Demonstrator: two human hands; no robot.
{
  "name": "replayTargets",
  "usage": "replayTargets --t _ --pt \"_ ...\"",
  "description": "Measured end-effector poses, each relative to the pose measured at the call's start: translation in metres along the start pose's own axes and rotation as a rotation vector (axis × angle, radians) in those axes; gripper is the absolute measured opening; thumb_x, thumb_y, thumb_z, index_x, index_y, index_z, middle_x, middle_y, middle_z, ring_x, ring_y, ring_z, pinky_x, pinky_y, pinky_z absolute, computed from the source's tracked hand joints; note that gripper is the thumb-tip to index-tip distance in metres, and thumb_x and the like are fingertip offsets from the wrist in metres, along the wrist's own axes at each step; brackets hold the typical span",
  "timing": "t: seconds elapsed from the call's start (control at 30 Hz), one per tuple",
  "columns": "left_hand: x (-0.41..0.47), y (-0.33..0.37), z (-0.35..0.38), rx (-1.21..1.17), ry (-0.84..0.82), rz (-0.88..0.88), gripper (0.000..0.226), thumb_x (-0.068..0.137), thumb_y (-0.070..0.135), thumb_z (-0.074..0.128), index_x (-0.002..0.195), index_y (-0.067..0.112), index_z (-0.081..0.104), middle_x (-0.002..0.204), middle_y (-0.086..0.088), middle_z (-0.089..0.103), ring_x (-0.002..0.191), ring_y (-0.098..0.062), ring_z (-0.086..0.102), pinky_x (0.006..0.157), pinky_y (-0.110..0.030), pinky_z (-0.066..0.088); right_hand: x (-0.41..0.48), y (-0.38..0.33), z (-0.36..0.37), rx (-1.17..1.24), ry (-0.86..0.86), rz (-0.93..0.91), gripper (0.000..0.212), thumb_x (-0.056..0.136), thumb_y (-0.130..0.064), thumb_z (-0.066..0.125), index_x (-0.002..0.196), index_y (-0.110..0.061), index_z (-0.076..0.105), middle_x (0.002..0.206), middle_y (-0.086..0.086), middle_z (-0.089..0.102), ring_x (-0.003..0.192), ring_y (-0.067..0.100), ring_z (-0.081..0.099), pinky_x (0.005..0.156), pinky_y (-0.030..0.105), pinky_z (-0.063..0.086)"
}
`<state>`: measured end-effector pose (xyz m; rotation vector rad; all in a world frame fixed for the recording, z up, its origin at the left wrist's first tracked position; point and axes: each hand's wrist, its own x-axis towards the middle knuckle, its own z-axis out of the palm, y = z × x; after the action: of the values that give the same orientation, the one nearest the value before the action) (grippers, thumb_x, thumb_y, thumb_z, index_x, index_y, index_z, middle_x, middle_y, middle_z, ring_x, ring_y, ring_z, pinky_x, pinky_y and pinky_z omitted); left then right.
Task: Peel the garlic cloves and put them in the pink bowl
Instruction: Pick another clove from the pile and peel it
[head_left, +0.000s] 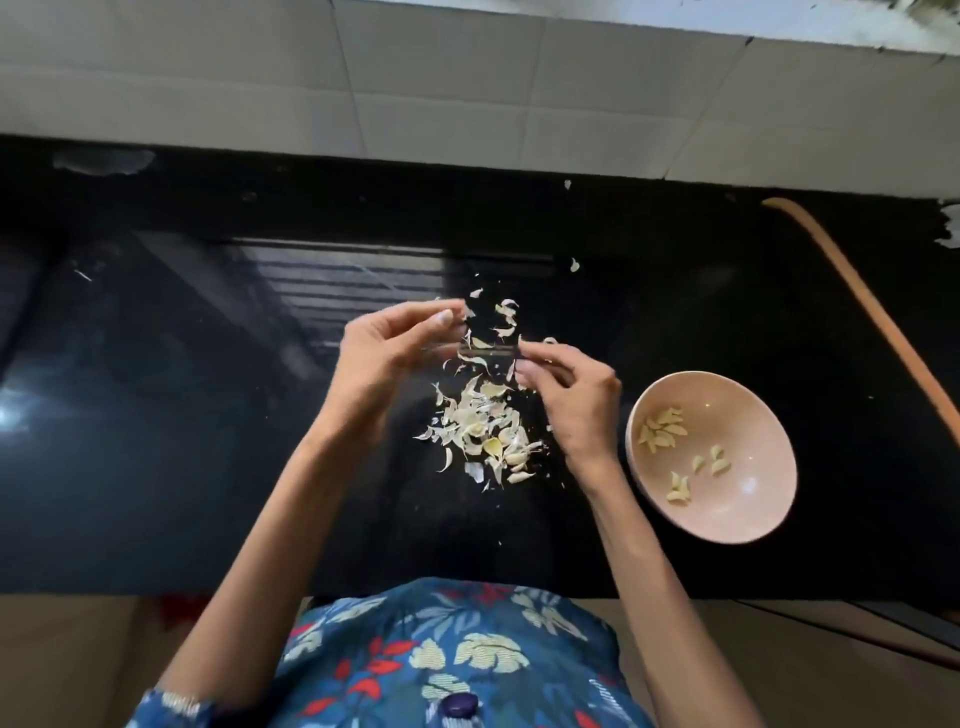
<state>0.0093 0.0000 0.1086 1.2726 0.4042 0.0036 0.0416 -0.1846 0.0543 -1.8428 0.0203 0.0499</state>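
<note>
the bowl (727, 519) is pale pink, plain, with small white glints inside. the peeled cloves (662, 434) in it are pale yellow. the garlic skins (480, 431) heaped on the counter are cream and off-white, a few yellowish. the countertop (208, 415) is glossy black with grey striped reflections. the wall tiles (415, 78) are off-white with thin grey joints. the garment (467, 654) is deep blue, printed with cream leaves, light blue fronds and red leaves; its button (458, 705) is purple. a curved strip (872, 312) at the right is orange-brown.
</note>
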Motion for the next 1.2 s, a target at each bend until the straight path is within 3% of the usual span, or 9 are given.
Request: replayTargets --t 0.2,0.3,0.37,0.47,0.53,0.6,0.73,0.87,1.2 --pt "-0.003 -0.025 -0.019 0.648 0.328 0.023 0.041 0.073 0.059 0.079 0.066 0.020 0.072 0.067 0.007 0.073 0.060 -0.002 0.062 0.063 -0.023 0.048 -0.030 0.011 -0.021 -0.298 -0.016 -0.050 0.005 0.079 -0.020 0.083 0.080 -0.021 0.078 0.080 -0.009 0.072 0.070 0.007 0.065 0.067 0.023 0.054" --pt "-0.001 -0.039 -0.023 0.882 0.153 0.071 0.023 0.091 0.048 0.066 0.083 0.030 0.078 0.101 0.017 0.068 0.098 0.003 0.061 0.088 -0.021 0.046 -0.040 0.020 -0.016 -0.533 -0.221 -0.016 0.007 0.086 -0.030 0.075 0.090 -0.026 0.080 0.090 -0.012 0.064 0.088 0.009 0.053 0.071 0.019 0.040" --pt "0.002 -0.045 -0.025 0.923 0.036 0.118 0.014 0.092 0.028 0.069 0.104 0.026 0.077 0.126 0.005 0.056 0.118 -0.010 0.054 0.101 -0.026 0.045 -0.045 0.024 -0.009 -0.654 -0.293 0.015 0.014 0.088 -0.033 0.072 0.100 -0.028 0.078 0.095 -0.010 0.058 0.095 0.009 0.047 0.072 0.019 0.035" --pt "-0.003 -0.043 -0.024 0.839 -0.014 0.104 0.028 0.088 0.016 0.075 0.114 0.023 0.073 0.130 0.005 0.054 0.102 -0.010 0.064 0.086 -0.013 0.052 -0.046 0.027 -0.002 -0.698 -0.309 0.041 0.022 0.084 -0.032 0.076 0.107 -0.032 0.076 0.096 -0.009 0.051 0.099 0.011 0.045 0.078 0.021 0.035" --pt "-0.007 -0.041 -0.022 0.753 0.055 0.114 0.021 0.083 0.016 0.080 0.102 0.024 0.077 0.107 0.007 0.071 0.084 -0.006 0.070 0.071 -0.010 0.053 -0.044 0.028 -0.001 -0.698 -0.300 0.016 0.020 0.082 -0.030 0.078 0.102 -0.033 0.077 0.093 -0.008 0.050 0.096 0.012 0.043 0.081 0.022 0.035" --pt "-0.011 -0.036 -0.020 0.686 0.136 0.057 0.006 0.080 0.029 0.082 0.083 0.027 0.078 0.076 0.009 0.076 0.068 -0.005 0.071 0.060 -0.014 0.052 -0.043 0.029 -0.001 -0.705 -0.292 -0.026 0.015 0.080 -0.029 0.080 0.094 -0.031 0.078 0.090 -0.008 0.049 0.092 0.012 0.042 0.084 0.025 0.035" --pt "-0.015 -0.035 -0.022 0.811 0.170 -0.002 0.042 0.080 0.066 0.067 0.068 0.027 0.075 0.066 0.016 0.073 0.058 0.004 0.066 0.066 -0.025 0.051 -0.043 0.027 -0.001 -0.539 -0.191 -0.059 0.011 0.075 -0.023 0.084 0.083 -0.026 0.076 0.087 -0.012 0.053 0.091 0.011 0.048 0.087 0.028 0.042" --pt "-0.021 -0.041 -0.019 0.621 -0.106 -0.030 0.019 0.079 0.042 0.079 0.092 0.027 0.079 0.104 0.012 0.074 0.091 -0.006 0.071 0.086 -0.034 0.059 -0.042 0.006 -0.011 -0.179 -0.150 0.028 0.011 0.077 -0.016 0.084 0.083 -0.022 0.076 0.087 -0.012 0.072 0.088 0.006 0.065 0.080 0.025 0.052" --pt "-0.026 -0.052 0.002 0.186 -0.211 -0.124 0.011 0.075 0.008 0.079 0.085 0.005 0.077 0.077 -0.004 0.076 0.072 -0.015 0.071 0.070 -0.022 0.057 -0.048 -0.013 -0.018 0.320 -0.241 0.247 0.016 0.071 -0.002 0.084 0.085 -0.002 0.076 0.080 0.008 0.076 0.075 0.016 0.072 0.069 0.024 0.055"
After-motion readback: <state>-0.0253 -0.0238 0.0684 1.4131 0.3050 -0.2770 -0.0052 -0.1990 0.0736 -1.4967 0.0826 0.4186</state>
